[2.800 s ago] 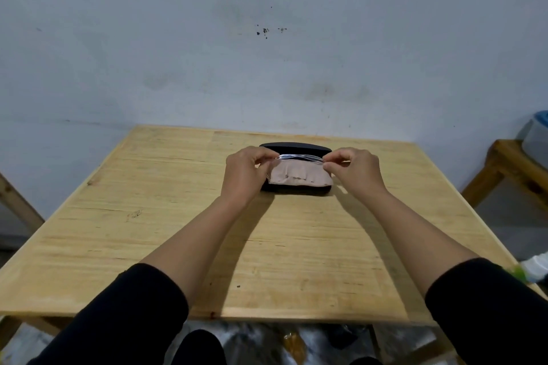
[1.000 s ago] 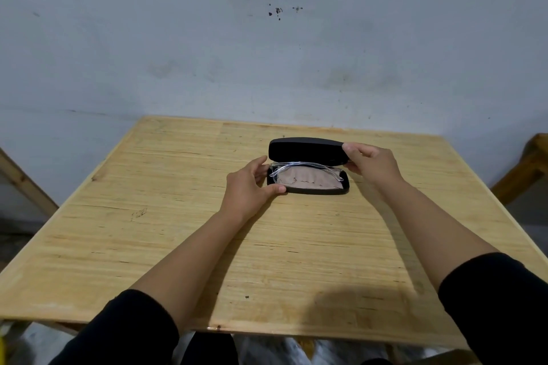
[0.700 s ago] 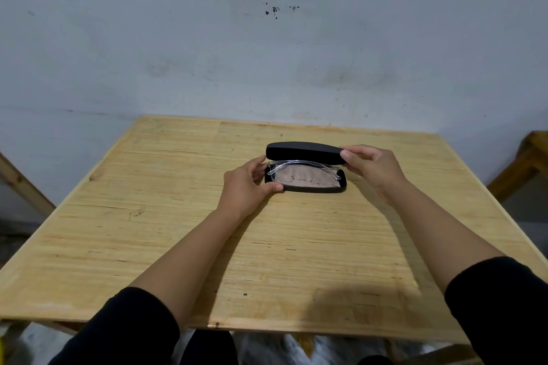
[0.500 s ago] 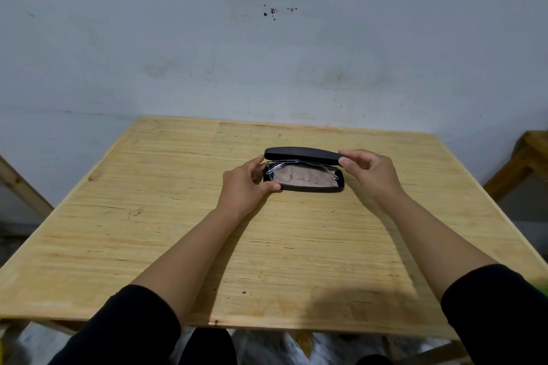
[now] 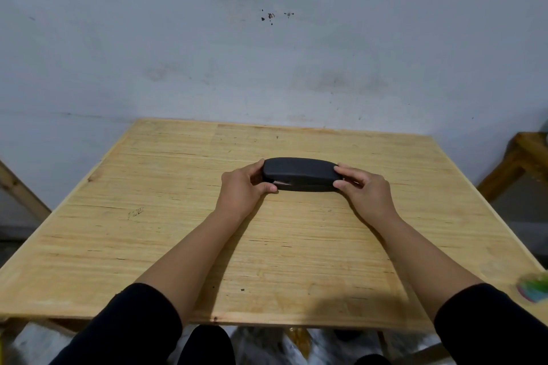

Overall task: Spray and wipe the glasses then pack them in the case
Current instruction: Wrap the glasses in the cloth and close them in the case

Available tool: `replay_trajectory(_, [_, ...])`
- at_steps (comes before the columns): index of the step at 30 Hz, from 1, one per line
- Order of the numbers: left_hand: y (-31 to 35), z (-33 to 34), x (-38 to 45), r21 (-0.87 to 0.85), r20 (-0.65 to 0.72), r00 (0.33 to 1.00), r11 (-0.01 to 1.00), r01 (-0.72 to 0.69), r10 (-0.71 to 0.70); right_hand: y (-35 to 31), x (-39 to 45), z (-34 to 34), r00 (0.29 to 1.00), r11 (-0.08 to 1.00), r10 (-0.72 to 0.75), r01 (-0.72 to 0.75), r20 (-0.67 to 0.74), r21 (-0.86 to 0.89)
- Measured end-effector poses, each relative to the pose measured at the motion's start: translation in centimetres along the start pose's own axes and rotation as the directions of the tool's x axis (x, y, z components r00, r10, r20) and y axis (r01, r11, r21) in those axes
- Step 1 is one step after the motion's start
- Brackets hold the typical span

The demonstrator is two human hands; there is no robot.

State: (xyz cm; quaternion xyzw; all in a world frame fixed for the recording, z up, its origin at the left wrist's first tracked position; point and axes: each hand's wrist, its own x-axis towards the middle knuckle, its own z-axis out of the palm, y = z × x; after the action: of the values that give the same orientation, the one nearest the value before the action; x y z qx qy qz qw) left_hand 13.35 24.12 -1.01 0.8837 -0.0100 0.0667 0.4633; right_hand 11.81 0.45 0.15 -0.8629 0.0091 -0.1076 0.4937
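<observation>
The black case lies with its long axis running left to right across the wooden surface, toward its far middle. The left hand grips the case's left end, fingers curled over the top and thumb at the front; the right hand grips the right end likewise. The lid is nearly down; a pale sliver shows in the front-left gap. The contents are hidden. It is matte, oblong and round-ended.

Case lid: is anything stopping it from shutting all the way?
Possibly. A sliver of pinkish cloth shows in the front seam near the left hand; the right hand grips the case at the other end.
</observation>
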Motion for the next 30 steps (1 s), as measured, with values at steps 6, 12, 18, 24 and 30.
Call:
replay_trajectory(6, [-0.1,0.2,0.0,0.016,-0.021,1.000,1.000,0.003,-0.002,0.0,-0.6,0.4,0.999,0.999,0.048,-0.048,-0.018,-0.001])
replay_trajectory(12, [0.2,0.1,-0.1,-0.055,-0.043,0.999,0.998,0.017,-0.020,-0.4,-0.7,1.3,0.991,0.995,0.099,-0.099,-0.089,0.008])
replay_trajectory(18, [1.1,0.5,1.4,-0.085,-0.080,0.997,0.996,0.007,-0.014,-1.0,0.9,1.5,0.983,0.991,0.133,-0.132,-0.128,0.019])
replay_trajectory(24, [2.0,0.7,6.0,-0.102,-0.110,0.994,0.994,-0.026,0.015,-1.9,5.3,1.8,0.974,0.987,0.146,-0.130,-0.172,0.099])
replay_trajectory(30, [1.5,1.6,10.8,-0.043,-0.116,0.993,0.999,-0.022,0.017,-1.9,10.5,3.2,0.975,0.987,0.147,-0.133,-0.164,0.089])
